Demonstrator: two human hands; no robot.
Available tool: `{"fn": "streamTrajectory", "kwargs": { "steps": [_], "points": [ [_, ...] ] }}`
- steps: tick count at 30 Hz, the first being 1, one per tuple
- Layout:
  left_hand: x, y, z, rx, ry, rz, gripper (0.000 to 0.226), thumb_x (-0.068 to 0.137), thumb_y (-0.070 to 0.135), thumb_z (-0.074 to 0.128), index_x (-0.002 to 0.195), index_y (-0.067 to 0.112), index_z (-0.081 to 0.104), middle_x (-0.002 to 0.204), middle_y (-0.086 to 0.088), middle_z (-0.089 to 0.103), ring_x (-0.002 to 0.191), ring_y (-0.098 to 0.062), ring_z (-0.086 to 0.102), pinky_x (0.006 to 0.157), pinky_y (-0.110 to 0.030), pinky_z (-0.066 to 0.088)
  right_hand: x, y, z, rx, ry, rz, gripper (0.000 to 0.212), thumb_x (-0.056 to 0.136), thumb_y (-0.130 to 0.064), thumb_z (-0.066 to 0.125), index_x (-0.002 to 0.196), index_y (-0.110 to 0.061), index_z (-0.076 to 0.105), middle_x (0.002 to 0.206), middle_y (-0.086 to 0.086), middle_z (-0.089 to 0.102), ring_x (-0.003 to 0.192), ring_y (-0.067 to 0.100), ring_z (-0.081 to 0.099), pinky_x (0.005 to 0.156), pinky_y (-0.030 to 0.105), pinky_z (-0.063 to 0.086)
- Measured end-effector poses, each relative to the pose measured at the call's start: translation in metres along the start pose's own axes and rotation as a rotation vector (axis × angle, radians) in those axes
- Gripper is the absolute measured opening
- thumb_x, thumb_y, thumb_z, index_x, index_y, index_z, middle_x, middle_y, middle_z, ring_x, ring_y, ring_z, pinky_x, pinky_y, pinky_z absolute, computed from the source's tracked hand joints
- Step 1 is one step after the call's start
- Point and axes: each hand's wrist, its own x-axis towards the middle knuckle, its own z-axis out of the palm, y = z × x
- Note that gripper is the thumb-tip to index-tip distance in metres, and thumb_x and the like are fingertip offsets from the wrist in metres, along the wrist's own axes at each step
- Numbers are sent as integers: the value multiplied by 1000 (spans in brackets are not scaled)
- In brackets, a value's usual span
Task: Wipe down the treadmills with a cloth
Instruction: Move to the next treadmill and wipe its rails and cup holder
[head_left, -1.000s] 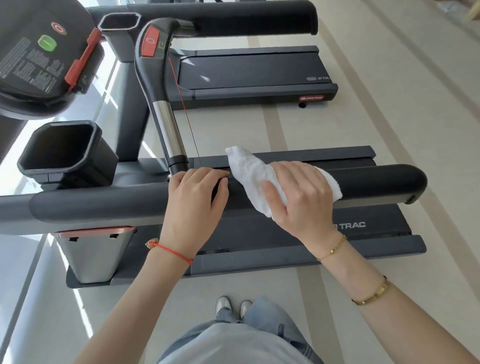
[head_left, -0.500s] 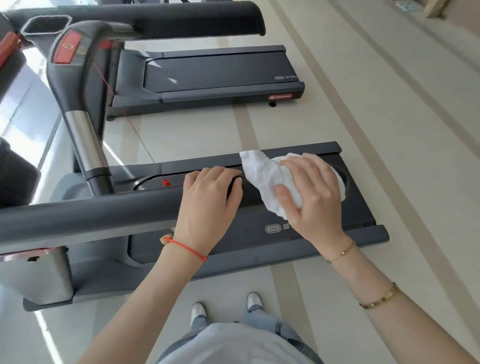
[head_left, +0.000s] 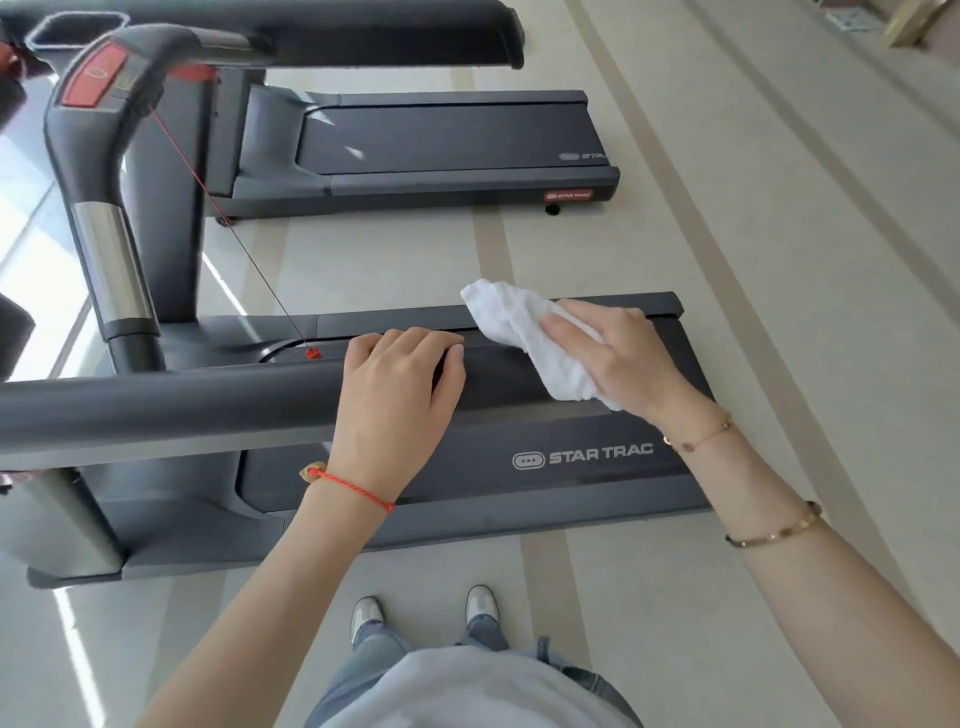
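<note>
- The left hand lay over the near treadmill's dark handrail, its fingers curled down over the far side of the rail and gripping it.
- The right hand held the white cloth against the same handrail near its free end, fingers fairly straight and laid over the cloth while the thumb pinned it from the near side.
- One bunched end of the cloth stuck out past the fingertips toward the far edge of the near treadmill; the other end hung below the palm.
- The cloth sat just beside the left hand, not touching it.
- A red cord ran from the upright console arm down to a small red clip near the left hand.
- A second treadmill stood beyond, parallel and well apart on the pale floor.
- A red string bracelet circled the left wrist; gold bracelets sat on the right arm.
- The person's shoes stood on the floor just in front of the near treadmill's side rail.
</note>
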Motion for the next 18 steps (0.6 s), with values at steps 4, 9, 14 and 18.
{"fn": "streamTrajectory", "kwargs": {
  "steps": [4, 9, 14, 18],
  "points": [
    [-2, -5, -1, -12, 15, -21, 23, 99, 20, 49, 101, 17, 72, 93, 5, 71, 85, -20, 63, 92, -35, 36, -12, -6, 15, -313, 141, -179, 45, 94, -59, 33, 87, -23, 59, 72, -8, 57, 68, 14, 53, 60, 31, 40],
    [-12, -26, -11, 24, 47, -56, 22, 99, 20, 49, 100, 18, 71, 92, 5, 71, 88, -21, 62, 96, -39, 35, -17, -22, 37, -499, 272, -268, 41, 96, -51, 38, 99, -19, 64, 83, -5, 65, 76, 22, 58, 75, 35, 41],
    [-20, -59, -28, 52, 55, -66, 27, 101, 23, 44, 100, 18, 70, 89, 5, 70, 88, -21, 63, 98, -40, 34, -14, -39, 58, -540, 321, -283, 40, 97, -50, 39, 97, -19, 65, 81, -6, 66, 74, 22, 60, 76, 36, 42],
    [-24, -90, -44, 65, 46, -60, 26, 101, 22, 44, 101, 19, 71, 90, 6, 70, 90, -19, 63, 99, -40, 34, -4, -71, 96, -544, 322, -317, 38, 97, -50, 40, 93, -20, 63, 76, -7, 64, 70, 20, 58, 71, 33, 40]
  ]
}}
